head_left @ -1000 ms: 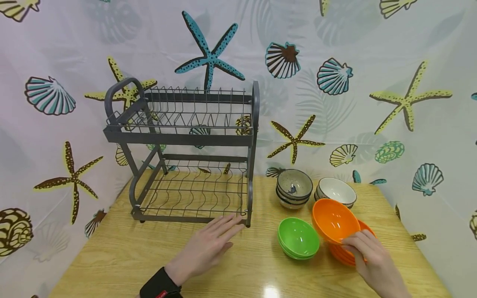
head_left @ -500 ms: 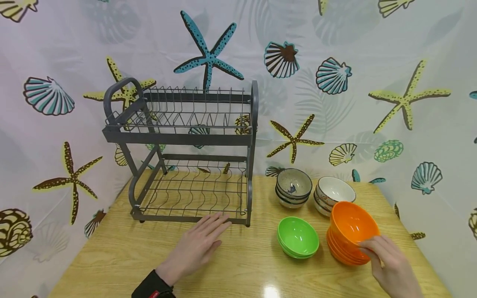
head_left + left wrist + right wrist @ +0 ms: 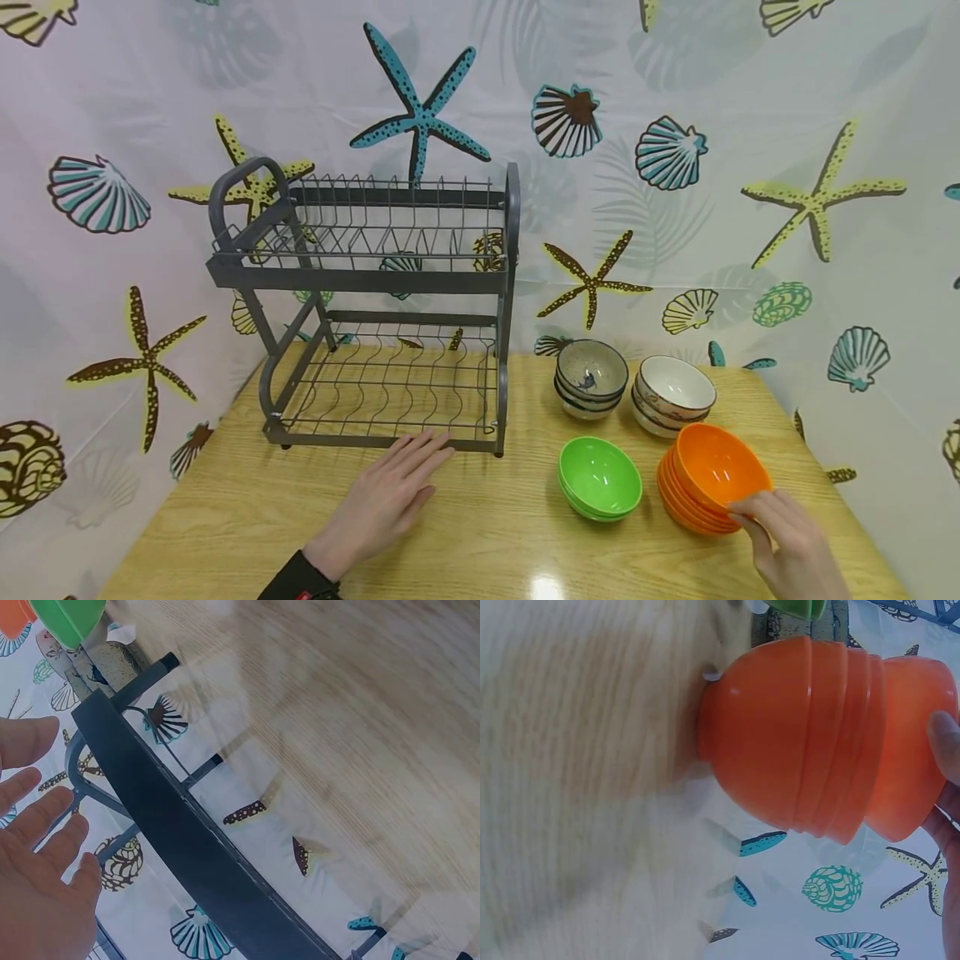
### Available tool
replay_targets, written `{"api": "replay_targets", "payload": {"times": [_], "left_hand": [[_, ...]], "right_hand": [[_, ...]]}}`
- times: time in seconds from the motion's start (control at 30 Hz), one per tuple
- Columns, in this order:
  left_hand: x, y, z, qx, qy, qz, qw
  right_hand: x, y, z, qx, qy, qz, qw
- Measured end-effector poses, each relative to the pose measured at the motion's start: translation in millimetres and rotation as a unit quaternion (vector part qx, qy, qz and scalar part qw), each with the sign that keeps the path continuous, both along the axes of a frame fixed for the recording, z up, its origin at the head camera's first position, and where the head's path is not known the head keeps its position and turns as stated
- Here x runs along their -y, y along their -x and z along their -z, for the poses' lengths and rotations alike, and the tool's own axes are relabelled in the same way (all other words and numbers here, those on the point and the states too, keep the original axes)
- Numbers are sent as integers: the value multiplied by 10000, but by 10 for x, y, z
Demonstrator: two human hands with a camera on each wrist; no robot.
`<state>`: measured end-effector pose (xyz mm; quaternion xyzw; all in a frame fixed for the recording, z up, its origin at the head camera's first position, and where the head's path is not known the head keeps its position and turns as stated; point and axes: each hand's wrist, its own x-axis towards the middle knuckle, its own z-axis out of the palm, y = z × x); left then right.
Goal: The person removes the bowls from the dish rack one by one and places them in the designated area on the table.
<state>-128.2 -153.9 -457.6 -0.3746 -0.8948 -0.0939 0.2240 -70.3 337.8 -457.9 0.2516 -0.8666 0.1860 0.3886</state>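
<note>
My right hand (image 3: pixel 787 533) pinches the near rim of an orange bowl (image 3: pixel 722 467), which sits tilted in the top of a stack of orange bowls (image 3: pixel 681 504). In the right wrist view the held bowl (image 3: pixel 915 742) stands partly out of the stack (image 3: pixel 787 735), the thumb on its outer side. My left hand (image 3: pixel 382 500) is open, fingers straight, just in front of the lower bar of a dark grey dish rack (image 3: pixel 382 442). The left wrist view shows that hand (image 3: pixel 45 862) beside the rack's bar (image 3: pixel 172 825), holding nothing.
Left of the orange stack are nested green bowls (image 3: pixel 600 479). Behind stand a stack of speckled grey bowls (image 3: pixel 592 379) and a stack of white patterned bowls (image 3: pixel 675 392). A patterned curtain (image 3: pixel 592 192) backs the wooden table (image 3: pixel 480 542).
My right hand has moved the orange bowl right and down, from over the gap beside the green bowls into the orange stack. My left hand has drawn back slightly left and toward me.
</note>
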Motion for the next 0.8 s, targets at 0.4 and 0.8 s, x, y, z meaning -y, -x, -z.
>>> {"api": "replay_targets", "payload": {"times": [0.4,0.8], "left_hand": [[39,-27,44,68,-88,-95,9999],[289,-52,86,390,-329,-777,9957]], "right_hand": [[-115,42,256,-115,82,-241,9996],[-142,-110,232,1223,603,894,9866]]}}
